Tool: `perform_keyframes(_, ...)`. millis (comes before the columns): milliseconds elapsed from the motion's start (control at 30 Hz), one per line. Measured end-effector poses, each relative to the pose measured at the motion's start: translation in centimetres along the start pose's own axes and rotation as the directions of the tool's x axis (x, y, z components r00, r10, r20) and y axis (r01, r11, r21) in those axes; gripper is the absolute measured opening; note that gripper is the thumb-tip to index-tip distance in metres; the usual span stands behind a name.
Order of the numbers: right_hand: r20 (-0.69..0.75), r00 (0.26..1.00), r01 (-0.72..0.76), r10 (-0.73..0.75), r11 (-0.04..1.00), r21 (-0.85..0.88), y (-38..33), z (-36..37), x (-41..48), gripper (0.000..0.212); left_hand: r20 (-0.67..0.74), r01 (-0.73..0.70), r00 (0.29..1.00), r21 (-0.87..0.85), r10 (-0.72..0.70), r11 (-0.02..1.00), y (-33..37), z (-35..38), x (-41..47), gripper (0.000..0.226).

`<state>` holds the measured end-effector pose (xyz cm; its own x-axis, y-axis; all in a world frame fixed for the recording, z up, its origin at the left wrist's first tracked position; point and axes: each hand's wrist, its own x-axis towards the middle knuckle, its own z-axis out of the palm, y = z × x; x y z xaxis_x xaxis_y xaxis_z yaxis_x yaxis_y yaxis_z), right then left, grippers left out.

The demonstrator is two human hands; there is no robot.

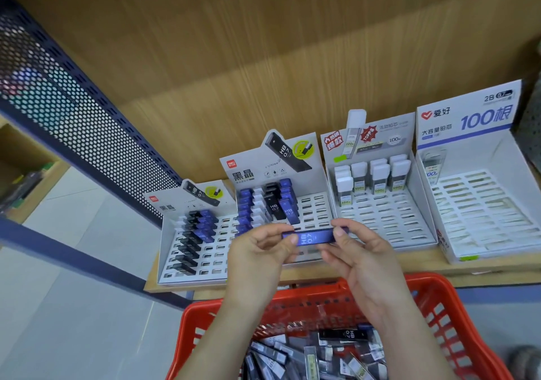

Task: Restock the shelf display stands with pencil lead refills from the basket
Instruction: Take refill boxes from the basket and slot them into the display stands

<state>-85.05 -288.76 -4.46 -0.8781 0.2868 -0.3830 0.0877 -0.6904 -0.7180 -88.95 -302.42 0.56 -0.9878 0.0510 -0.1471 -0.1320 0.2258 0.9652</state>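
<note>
I hold a blue HB 0.7 lead refill case (310, 237) level in front of me. My left hand (260, 253) pinches its left end and my right hand (363, 259) pinches its right end. Behind it on the wooden shelf (424, 265) stand several white display stands: a low left stand (193, 233) with black and blue cases, a middle stand (317, 201) with blue, white and black cases, a stand (380, 201) with white-capped refills, and a nearly empty right stand (480, 201). The red basket (448, 321) below holds many loose refills (316, 356).
A dark blue perforated metal panel (73, 110) slants down on the left. A wooden board (263, 43) backs the shelf. Pale floor tiles (73, 306) lie at lower left. Another shelf with goods (23, 183) shows at the far left.
</note>
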Motion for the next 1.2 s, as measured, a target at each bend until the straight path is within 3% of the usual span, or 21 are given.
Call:
perform_keyframes(100,-0.064,0.995,0.049,-0.073,0.945,-0.324,1.1,-0.2,0.4,0.014,-0.058,-0.128,0.988,0.234,0.145,0.964,0.4,-1.9,1.6,0.016)
perform_keyframes(167,-0.05,0.984,0.108,-0.172,0.791,-0.603,1.9,-0.5,0.6,0.017,-0.056,-0.206,0.968,0.375,0.244,0.904,0.8,-2.8,3.0,0.017)
perform_keyframes(233,0.01,0.971,0.161,-0.238,0.626,-0.763,2.7,-0.5,0.6,0.022,-0.036,-0.244,0.953,0.495,0.301,0.834,1.2,-3.0,4.3,0.018)
perform_keyframes(367,0.164,0.93,0.263,-0.33,0.283,-0.922,4.7,0.0,0.3,0.036,0.117,-0.37,0.91,0.665,0.398,0.649,1.2,-2.1,5.7,0.019)
perform_keyframes(500,0.228,0.926,0.264,-0.3,0.085,-0.961,6.1,0.3,0.0,0.045,0.284,-0.505,0.844,0.706,0.455,0.497,0.3,-1.4,6.3,0.016)
perform_keyframes(600,0.22,0.93,0.238,-0.294,0.027,-0.971,6.5,0.4,-0.1,0.043,0.404,-0.579,0.79,0.74,0.461,0.343,-0.5,-1.5,6.7,0.017)
perform_keyframes(733,0.236,0.921,0.228,-0.311,-0.062,-0.972,7.1,0.2,-0.1,0.037,0.442,-0.573,0.797,0.769,0.411,0.283,-0.8,-1.3,7.6,0.015)
perform_keyframes(867,0.298,0.908,0.265,-0.293,-0.148,-0.953,7.4,-0.6,0.0,0.038,0.416,-0.516,0.839,0.813,0.351,0.271,-1.3,-0.1,8.2,0.032)
perform_keyframes(967,0.356,0.903,0.325,-0.242,-0.157,-0.933,6.9,-1.1,0.0,0.041,0.343,-0.475,0.86,0.81,0.378,0.344,-1.6,-0.1,8.1,0.028)
perform_keyframes(1100,0.424,0.888,0.403,-0.18,-0.142,-0.904,6.1,-1.9,-0.1,0.045,0.409,-0.573,0.773,0.778,0.485,0.258,-1.8,-0.3,8.9,0.028)
perform_keyframes(1200,0.431,0.88,0.427,-0.201,-0.067,-0.902,5.3,-2.6,-0.6,0.048,0.442,-0.593,0.77,0.761,0.46,0.262,-1.4,-0.4,8.2,0.042)
